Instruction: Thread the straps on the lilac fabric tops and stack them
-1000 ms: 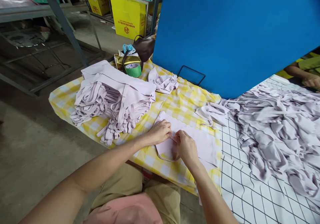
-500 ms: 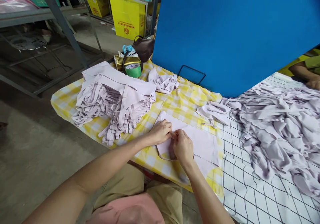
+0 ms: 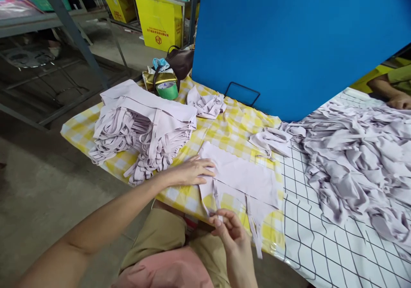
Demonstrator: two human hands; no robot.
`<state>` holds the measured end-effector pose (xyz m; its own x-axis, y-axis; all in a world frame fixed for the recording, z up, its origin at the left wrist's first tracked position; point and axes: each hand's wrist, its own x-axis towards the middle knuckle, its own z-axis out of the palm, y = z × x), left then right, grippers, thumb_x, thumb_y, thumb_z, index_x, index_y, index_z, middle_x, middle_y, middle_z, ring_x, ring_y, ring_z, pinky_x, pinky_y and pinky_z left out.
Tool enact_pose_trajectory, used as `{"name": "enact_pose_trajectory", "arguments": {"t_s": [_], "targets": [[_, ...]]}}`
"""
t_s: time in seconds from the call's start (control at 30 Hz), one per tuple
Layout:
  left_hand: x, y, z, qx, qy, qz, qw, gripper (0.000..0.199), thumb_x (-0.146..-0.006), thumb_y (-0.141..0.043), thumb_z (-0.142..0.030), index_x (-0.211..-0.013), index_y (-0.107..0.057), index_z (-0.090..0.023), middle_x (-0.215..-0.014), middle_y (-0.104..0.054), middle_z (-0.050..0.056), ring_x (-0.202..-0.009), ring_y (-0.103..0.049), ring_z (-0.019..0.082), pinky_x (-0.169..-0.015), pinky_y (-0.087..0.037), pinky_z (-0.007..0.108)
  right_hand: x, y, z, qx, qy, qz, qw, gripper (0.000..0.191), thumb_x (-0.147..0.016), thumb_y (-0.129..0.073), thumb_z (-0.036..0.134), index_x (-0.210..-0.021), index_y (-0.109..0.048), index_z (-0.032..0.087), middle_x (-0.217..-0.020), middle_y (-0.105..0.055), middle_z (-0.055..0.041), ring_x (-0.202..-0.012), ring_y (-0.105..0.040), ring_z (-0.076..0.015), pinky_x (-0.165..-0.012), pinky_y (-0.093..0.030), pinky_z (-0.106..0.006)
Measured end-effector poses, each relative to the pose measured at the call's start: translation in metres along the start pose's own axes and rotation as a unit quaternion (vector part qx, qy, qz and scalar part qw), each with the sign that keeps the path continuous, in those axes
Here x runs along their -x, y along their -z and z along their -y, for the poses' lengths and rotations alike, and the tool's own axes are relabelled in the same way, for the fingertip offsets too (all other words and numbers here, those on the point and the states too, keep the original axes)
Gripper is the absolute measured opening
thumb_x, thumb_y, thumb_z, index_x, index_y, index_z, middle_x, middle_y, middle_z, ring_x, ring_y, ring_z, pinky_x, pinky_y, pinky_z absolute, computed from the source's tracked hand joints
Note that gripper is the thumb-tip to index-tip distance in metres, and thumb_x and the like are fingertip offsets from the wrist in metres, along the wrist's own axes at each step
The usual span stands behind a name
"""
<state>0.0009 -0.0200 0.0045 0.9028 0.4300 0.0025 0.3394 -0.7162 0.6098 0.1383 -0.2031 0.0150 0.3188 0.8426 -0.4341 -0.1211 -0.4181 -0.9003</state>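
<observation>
A pale lilac camisole (image 3: 244,170) lies flat on the yellow checked cloth, its thin straps pointing toward me. My left hand (image 3: 196,171) rests on the camisole's left side, fingers spread. Near the front table edge, my right hand (image 3: 229,228) pinches the end of the left shoulder strap (image 3: 216,193) between thumb and fingers. The other strap (image 3: 252,221) hangs loose to the right. Left of my hands is a neat stack of the same camisoles (image 3: 144,121), straps bunched at the near side.
A big lilac pile (image 3: 359,159) covers the right side on white grid cloth (image 3: 308,236). A blue board (image 3: 272,43) stands behind. Crumpled pieces (image 3: 205,103), green tape (image 3: 167,91) and a dark bag (image 3: 181,63) lie further back. A co-worker's hand (image 3: 400,100) shows at right.
Both hands were together at the camisole's upper left. My left hand has opened flat on the fabric; my right has drawn a strap toward me. Both straps now lie extended.
</observation>
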Motion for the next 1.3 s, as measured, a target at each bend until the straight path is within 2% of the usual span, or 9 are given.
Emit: {"name": "enact_pose_trajectory", "arguments": {"t_s": [0.23,0.43,0.63,0.73,0.8,0.9,1.03,1.13,1.3], "targets": [[0.006,-0.008,0.006,0.018,0.055,0.020,0.998,0.042,-0.091,-0.040,-0.022,-0.132,-0.039,-0.027,-0.142,-0.036,0.002,-0.136,-0.020,0.016,-0.110,-0.008,0.044,0.032,-0.027,-0.036,-0.145,-0.014,-0.028,0.989,0.033,-0.067,-0.071,0.042,-0.094,-0.065,0.023,-0.102,-0.068,-0.0082,-0.101,-0.058,-0.0225,-0.082,-0.046,-0.030],[0.005,-0.004,0.006,0.007,0.060,0.027,0.998,0.038,-0.090,-0.037,-0.018,-0.124,-0.049,-0.028,-0.141,-0.037,-0.001,-0.135,-0.023,0.014,-0.111,-0.010,0.041,0.030,-0.028,-0.053,-0.241,-0.087,0.051,0.965,0.033,-0.064,-0.073,0.037,-0.093,-0.068,0.023,-0.114,-0.062,-0.0086,-0.087,-0.061,-0.0217,-0.054,-0.048,-0.025],[0.004,0.002,0.005,-0.021,0.101,-0.002,0.995,0.042,-0.091,-0.035,-0.021,-0.133,-0.038,-0.028,-0.140,-0.039,0.000,-0.132,-0.029,0.014,-0.109,-0.018,0.038,0.025,-0.032,-0.071,-0.346,-0.143,0.051,0.926,0.043,-0.062,-0.074,0.036,-0.102,-0.065,0.024,-0.096,-0.066,-0.0064,-0.085,-0.062,-0.0205,-0.050,-0.048,-0.023],[0.005,0.000,0.008,-0.041,0.114,-0.026,0.992,0.040,-0.090,-0.037,-0.022,-0.129,-0.044,-0.026,-0.137,-0.043,0.001,-0.131,-0.032,0.016,-0.109,-0.020,0.040,0.033,-0.022,-0.080,-0.289,-0.144,0.010,0.946,0.051,-0.064,-0.073,0.039,-0.111,-0.059,0.027,-0.088,-0.067,-0.0052,-0.080,-0.063,-0.0208,-0.045,-0.046,-0.021],[0.004,0.001,0.009,-0.049,0.118,-0.049,0.991,0.036,-0.089,-0.039,-0.020,-0.123,-0.050,-0.023,-0.132,-0.050,0.002,-0.127,-0.038,0.016,-0.107,-0.024,0.039,0.034,-0.004,-0.074,-0.172,-0.103,0.008,0.980,0.038,-0.068,-0.069,0.041,-0.102,-0.063,0.025,-0.081,-0.067,-0.0053,-0.071,-0.063,-0.0203,-0.041,-0.043,-0.022],[-0.007,0.002,0.007,-0.061,0.137,-0.097,0.984,0.037,-0.087,-0.039,-0.016,-0.121,-0.053,-0.020,-0.127,-0.054,0.004,-0.123,-0.043,0.016,-0.105,-0.028,0.037,0.014,0.032,-0.039,0.057,0.089,0.006,0.994,0.021,-0.078,-0.057,0.040,-0.083,-0.067,0.022,-0.080,-0.066,-0.0067,-0.072,-0.062,-0.0209,-0.058,-0.050,-0.030],[-0.036,-0.010,-0.006,-0.107,0.143,-0.119,0.977,0.043,-0.088,-0.037,-0.017,-0.131,-0.042,-0.020,-0.140,-0.040,0.006,-0.132,-0.029,0.019,-0.109,-0.022,0.041,-0.057,0.072,0.021,0.345,0.324,-0.147,0.869,0.032,-0.086,-0.039,0.033,-0.105,-0.062,0.020,-0.114,-0.060,-0.0121,-0.109,-0.051,-0.0263,-0.093,-0.038,-0.045],[-0.049,-0.025,-0.010,-0.146,0.122,-0.090,0.978,0.048,-0.089,-0.042,-0.029,-0.136,-0.034,-0.021,-0.146,-0.028,0.007,-0.135,-0.020,0.022,-0.110,-0.016,0.046,-0.107,0.088,0.032,0.520,0.297,-0.168,0.783,0.046,-0.088,-0.032,0.033,-0.127,-0.048,0.015,-0.138,-0.042,-0.0131,-0.129,-0.031,-0.0282,-0.102,-0.025,-0.051],[-0.027,-0.032,0.008,-0.180,0.148,-0.079,0.969,0.051,-0.091,-0.037,-0.038,-0.139,-0.027,-0.025,-0.148,-0.020,0.005,-0.137,-0.013,0.021,-0.111,-0.009,0.045,-0.128,0.123,0.001,0.652,0.231,-0.080,0.718,0.051,-0.091,-0.024,0.039,-0.139,-0.032,0.023,-0.145,-0.031,-0.0041,-0.135,-0.019,-0.0231,-0.105,-0.019,-0.050]]}}
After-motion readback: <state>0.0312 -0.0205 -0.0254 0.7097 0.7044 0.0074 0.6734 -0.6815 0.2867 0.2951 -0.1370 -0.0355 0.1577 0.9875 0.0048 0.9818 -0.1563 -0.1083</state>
